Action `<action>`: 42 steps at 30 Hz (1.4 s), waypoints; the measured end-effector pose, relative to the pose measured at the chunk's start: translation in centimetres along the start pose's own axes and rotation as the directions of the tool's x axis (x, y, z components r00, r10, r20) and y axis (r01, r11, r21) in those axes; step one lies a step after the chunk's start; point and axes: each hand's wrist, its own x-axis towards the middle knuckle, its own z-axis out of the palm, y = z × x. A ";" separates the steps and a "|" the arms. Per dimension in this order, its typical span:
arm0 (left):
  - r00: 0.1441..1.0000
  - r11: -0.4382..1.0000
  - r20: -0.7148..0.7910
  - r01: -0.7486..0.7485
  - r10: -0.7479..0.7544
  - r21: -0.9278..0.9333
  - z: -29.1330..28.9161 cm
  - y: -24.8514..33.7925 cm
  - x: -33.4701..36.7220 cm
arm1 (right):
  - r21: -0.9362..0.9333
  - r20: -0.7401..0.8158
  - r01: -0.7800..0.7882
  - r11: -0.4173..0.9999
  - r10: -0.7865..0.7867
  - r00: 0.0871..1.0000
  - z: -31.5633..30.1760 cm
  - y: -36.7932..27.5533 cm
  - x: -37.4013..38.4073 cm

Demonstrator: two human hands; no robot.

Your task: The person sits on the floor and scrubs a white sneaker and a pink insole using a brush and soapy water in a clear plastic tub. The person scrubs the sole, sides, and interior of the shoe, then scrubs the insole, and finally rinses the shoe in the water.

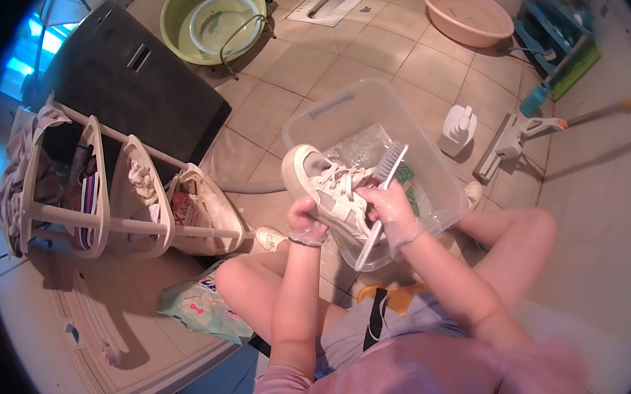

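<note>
A white and grey lace-up sneaker (331, 188) is held over a clear plastic tub (419, 143) by my left hand (306, 220), its fingers closed on the shoe's side. My right hand (390, 209) grips a white-handled scrub brush (390, 162) with grey bristles, close against the laces and the shoe's opening. Both hands wear thin clear gloves. Water and something green (406, 185) lie in the tub, partly hidden by the shoe and brush.
At left stand a tiered laundry rack (115, 222) and a dark appliance (133, 85). Basins, one green (174, 25) and one pink (465, 15), sit farther back near a squat toilet (329, 4). Right of the tub are a white pump bottle (459, 128) and a floor squeegee (510, 142).
</note>
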 end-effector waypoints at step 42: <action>0.672 0.758 -0.727 0.545 -0.139 0.359 -5.8 3.2 -1.4 | -0.782 0.280 0.368 0.503 -0.244 0.928 3.8 -2.6 1.2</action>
